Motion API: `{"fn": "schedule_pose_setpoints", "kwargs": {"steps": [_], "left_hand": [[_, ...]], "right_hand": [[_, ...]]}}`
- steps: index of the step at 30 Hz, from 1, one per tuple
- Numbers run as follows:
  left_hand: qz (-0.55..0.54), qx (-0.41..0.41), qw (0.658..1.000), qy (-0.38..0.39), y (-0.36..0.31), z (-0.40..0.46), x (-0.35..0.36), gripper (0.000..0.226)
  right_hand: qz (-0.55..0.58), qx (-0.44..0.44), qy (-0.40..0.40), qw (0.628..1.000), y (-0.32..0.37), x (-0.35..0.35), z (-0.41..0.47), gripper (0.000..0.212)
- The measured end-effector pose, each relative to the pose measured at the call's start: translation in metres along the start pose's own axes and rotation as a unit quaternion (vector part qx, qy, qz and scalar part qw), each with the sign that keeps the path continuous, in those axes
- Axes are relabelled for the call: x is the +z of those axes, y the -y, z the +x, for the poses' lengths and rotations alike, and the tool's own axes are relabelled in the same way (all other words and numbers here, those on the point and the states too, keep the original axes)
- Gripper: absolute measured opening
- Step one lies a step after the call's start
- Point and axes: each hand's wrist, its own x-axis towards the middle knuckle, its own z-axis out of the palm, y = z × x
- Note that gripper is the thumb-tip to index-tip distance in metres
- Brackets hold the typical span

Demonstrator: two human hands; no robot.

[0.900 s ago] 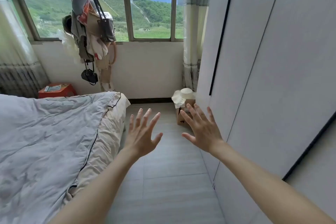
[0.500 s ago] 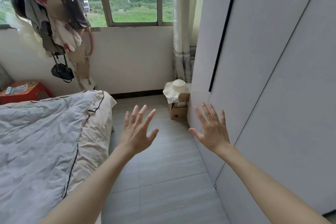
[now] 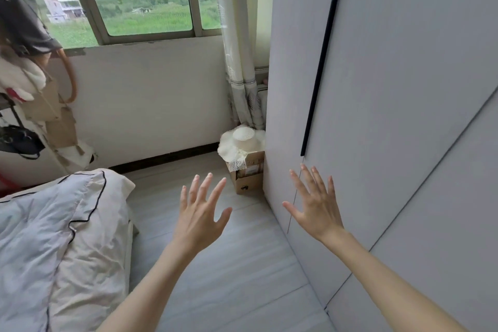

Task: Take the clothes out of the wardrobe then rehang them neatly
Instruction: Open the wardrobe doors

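A tall grey wardrobe (image 3: pixel 390 94) fills the right side, its doors closed, so no clothes inside are visible. A long black vertical handle (image 3: pixel 322 62) runs down the nearer door edge. My right hand (image 3: pixel 316 203) is raised with fingers spread, just below the handle's lower end and close in front of the door, holding nothing. My left hand (image 3: pixel 200 213) hovers over the floor to the left of it, fingers also spread and empty.
A bed with a grey duvet (image 3: pixel 54 237) takes up the lower left. A cardboard box (image 3: pixel 249 174) with a white sun hat (image 3: pixel 242 140) sits in the corner by the wardrobe. A coat rack with bags (image 3: pixel 24 62) stands at far left. Pale floor (image 3: pixel 229 277) runs between bed and wardrobe.
The view has moved forward and turned right toward the wardrobe. My right hand has shifted right, closer to the door and under the handle. Both hands stay spread and empty.
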Motion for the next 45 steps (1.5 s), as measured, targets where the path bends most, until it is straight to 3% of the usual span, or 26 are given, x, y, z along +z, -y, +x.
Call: {"fn": "schedule_pose_setpoints", "kwargs": {"steps": [10,22,26,31,36,40,45], "left_hand": [[-0.077,0.056,0.995,0.01,0.007,0.15,0.045,0.069],[-0.147,0.249,0.956,0.058,-0.001,0.34,0.082,0.072],[-0.185,0.313,0.928,0.085,-0.022,0.391,0.08,0.072],[-0.313,0.352,0.878,0.082,-0.08,0.445,0.064,0.063],[-0.444,0.343,0.826,0.043,-0.135,0.484,0.039,0.062],[-0.498,0.349,0.792,0.041,-0.152,0.492,0.035,0.055],[-0.549,0.32,0.77,0.054,-0.156,0.493,0.035,0.049]], "right_hand": [[-0.014,0.09,-0.033,0.995,-0.036,0.032,0.101,0.068],[-0.094,0.244,-0.1,0.96,-0.061,0.063,0.203,0.064],[-0.131,0.275,-0.139,0.942,-0.063,0.056,0.226,0.062],[-0.231,0.233,-0.21,0.921,-0.082,0.006,0.27,0.056],[-0.337,0.197,-0.27,0.88,-0.116,-0.05,0.318,0.058],[-0.428,0.219,-0.256,0.839,-0.138,-0.043,0.324,0.073],[-0.479,0.215,-0.279,0.804,-0.151,-0.032,0.329,0.07]]}}
